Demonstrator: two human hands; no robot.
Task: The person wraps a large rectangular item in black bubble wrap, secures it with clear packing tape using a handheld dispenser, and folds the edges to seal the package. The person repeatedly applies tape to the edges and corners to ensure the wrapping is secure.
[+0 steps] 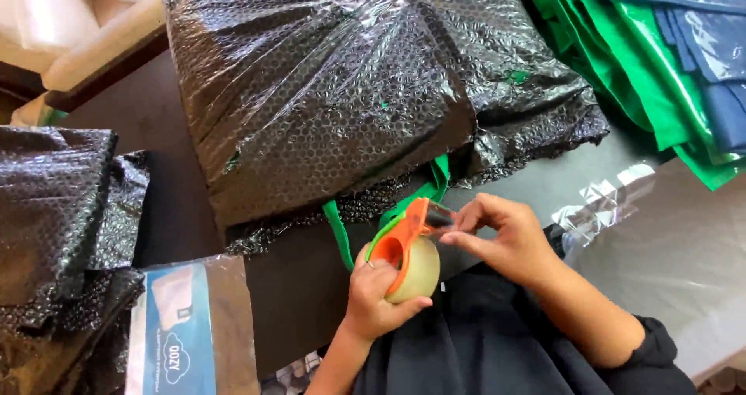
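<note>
A roll of clear packing tape in an orange hand dispenser (408, 251) is held just above the dark table (167, 131), in front of the person's lap. The left hand (377, 302) is wrapped around the roll from below, fingers curled and clamped on the tape and the dispenser's frame. The right hand (501, 236) is at the dispenser's cutting end, thumb and forefinger pinched together there, apparently on the loose tape end, though the clear film itself is too faint to be made out.

Just beyond the hands, a large parcel wrapped in black bubble wrap (318, 84) lies on the table, with green straps (388, 208) hanging out from under its near edge. The step in hand is judged to be the freeing of the tape end before the parcel is sealed. The next move calls for the end to be drawn out cleanly, kept from folding back on itself, and pressed onto the wrap's near flap.

More black bubble wrap (58, 208) is piled at the left, a flat packaged item with a blue label (183, 325) lies near it, and folded green and blue fabric bags (668, 61) are stacked at the upper right.
</note>
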